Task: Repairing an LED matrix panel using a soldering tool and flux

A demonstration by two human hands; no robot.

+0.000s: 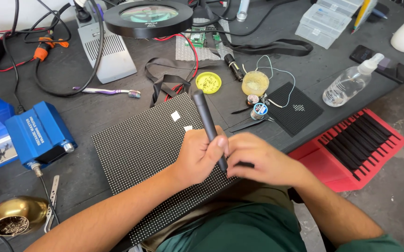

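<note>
Green shirt (239, 233) fills the bottom edge, both forearms coming up from it. Left hand (199, 156) has its fingers wrapped tight round a black pen-shaped tool (208, 123), upper end tilted toward 11 o'clock, lower end down at the panel edge. Right hand (258, 161) sits just beside it at 3 o'clock, fingers curled in at the tool's lower end; can't tell whether they pinch anything. Both hands are over the near right corner of a black dotted LED panel (141, 144) lying on the dark bench (80, 116). Blue station box (38, 135) at 9 o'clock of the panel, brass tip-cleaner bowl (17, 217) at 8. Round magnifier lamp (148, 17) at 12, spray bottle (351, 84) at 2, red slotted tray (351, 147) at 3.
</note>
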